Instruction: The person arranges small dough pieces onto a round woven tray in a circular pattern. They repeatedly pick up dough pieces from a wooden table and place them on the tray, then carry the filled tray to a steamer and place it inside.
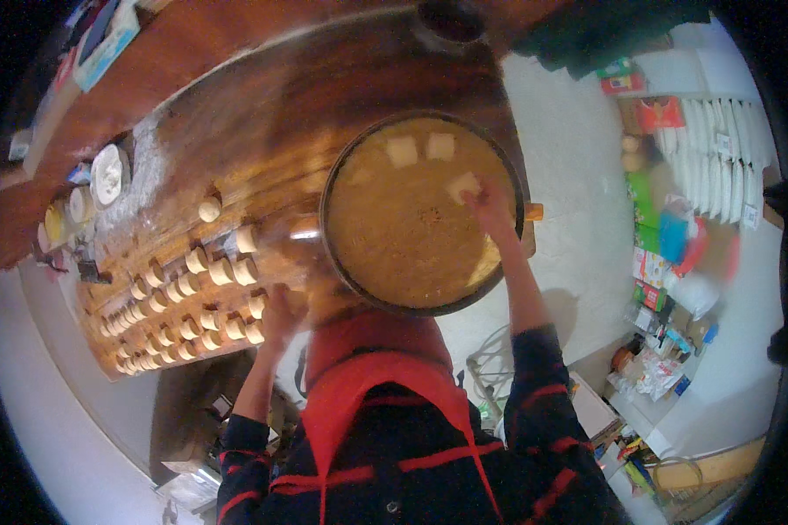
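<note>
A large round pan with a dark rim [427, 262] stands at the edge of the wooden table. Two pale squarish dough pieces [402, 151] lie in its upper part. Inside the rim, my right hand [487, 205] has its fingers on a third pale dough piece [463, 186]. My left hand [284, 314] is at the right end of rows of short dough pieces [220, 270], close to the nearest ones; it is blurred, and whether it holds one cannot be told. One rounded dough ball [209, 209] sits apart, above the rows.
White flour [146, 164] is spread on the table [269, 118] at the left, near a bowl of flour [108, 174] and small containers [79, 203]. A dark round vessel [452, 20] stands at the far edge. Packaged goods [709, 157] are stacked at the right.
</note>
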`<action>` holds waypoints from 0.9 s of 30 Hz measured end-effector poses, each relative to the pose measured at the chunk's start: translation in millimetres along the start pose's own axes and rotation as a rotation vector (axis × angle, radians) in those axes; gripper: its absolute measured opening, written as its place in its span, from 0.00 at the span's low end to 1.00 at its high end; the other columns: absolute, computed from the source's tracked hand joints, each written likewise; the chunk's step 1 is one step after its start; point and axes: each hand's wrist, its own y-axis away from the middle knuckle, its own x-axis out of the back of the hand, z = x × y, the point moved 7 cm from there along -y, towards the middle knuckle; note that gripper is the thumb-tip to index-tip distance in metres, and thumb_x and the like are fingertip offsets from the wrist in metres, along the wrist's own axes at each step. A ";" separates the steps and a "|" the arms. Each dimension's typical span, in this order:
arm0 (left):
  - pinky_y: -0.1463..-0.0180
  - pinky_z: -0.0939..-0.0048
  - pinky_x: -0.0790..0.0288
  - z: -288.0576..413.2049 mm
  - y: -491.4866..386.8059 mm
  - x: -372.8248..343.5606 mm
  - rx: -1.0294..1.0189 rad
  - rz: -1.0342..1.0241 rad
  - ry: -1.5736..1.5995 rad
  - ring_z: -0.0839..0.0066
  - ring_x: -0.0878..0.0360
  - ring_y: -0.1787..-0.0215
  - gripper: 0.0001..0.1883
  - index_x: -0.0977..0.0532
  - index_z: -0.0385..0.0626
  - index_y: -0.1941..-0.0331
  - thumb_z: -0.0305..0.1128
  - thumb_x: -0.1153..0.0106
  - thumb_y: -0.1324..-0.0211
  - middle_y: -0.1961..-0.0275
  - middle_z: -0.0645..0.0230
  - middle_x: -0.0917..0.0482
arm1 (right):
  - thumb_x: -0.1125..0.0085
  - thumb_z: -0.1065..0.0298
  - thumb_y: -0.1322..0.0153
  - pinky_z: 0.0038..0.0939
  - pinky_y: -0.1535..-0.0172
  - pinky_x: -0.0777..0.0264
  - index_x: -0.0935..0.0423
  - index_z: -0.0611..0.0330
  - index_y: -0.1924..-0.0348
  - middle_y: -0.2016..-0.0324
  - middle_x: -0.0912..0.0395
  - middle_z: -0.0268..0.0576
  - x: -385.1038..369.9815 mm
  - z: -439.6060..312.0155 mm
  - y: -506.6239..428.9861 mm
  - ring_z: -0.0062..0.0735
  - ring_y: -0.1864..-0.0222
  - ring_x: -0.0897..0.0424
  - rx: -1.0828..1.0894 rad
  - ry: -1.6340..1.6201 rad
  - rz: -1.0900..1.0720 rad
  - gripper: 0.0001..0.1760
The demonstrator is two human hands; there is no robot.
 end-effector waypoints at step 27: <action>0.45 0.52 0.26 254.3 -176.4 -20.9 -0.431 0.123 -0.189 0.48 0.23 0.45 0.36 0.32 0.41 0.42 0.42 0.25 0.52 0.47 0.48 0.23 | 0.30 0.57 0.34 0.50 0.37 0.33 0.33 0.59 0.35 0.39 0.32 0.62 33.6 -60.2 3.6 0.62 0.37 0.32 0.398 0.499 0.332 0.37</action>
